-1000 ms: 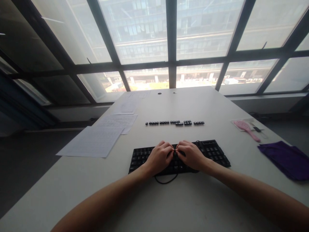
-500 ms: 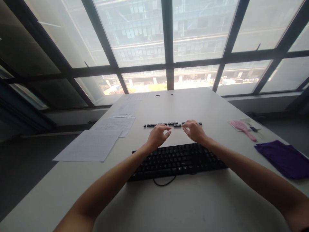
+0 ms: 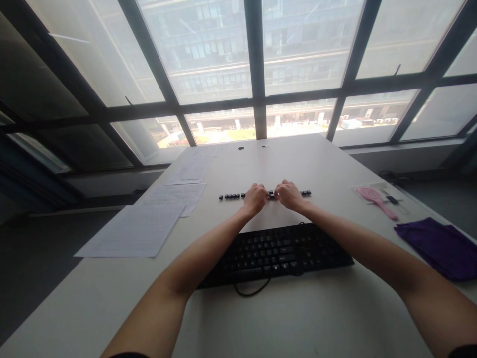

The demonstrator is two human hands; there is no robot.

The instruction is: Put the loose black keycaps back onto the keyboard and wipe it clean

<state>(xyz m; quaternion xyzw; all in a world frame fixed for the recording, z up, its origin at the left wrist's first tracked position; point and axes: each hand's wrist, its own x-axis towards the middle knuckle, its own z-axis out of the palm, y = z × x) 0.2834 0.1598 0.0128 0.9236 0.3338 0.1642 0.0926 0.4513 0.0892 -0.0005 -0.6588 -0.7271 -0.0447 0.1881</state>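
A row of loose black keycaps lies across the white desk beyond a black keyboard. My left hand is closed at the row, its fingertips against the left side of a keycap. From the other side my right hand meets the same keycap, fingers curled and pressed together. Both hands hide part of the row. Several keycaps show left of my left hand, and a few more stick out past my right wrist. My forearms pass over the keyboard's two ends.
Printed papers overlap along the desk's left side. At the right lie a pink hairbrush, a small black object and a folded purple cloth. The keyboard's cable loops out at its near edge. Large windows stand behind the desk.
My left hand has moved right and slightly forward, and my right hand a little left, so they now meet around one keycap. Their fingers have closed, and the keycaps at left are uncovered.
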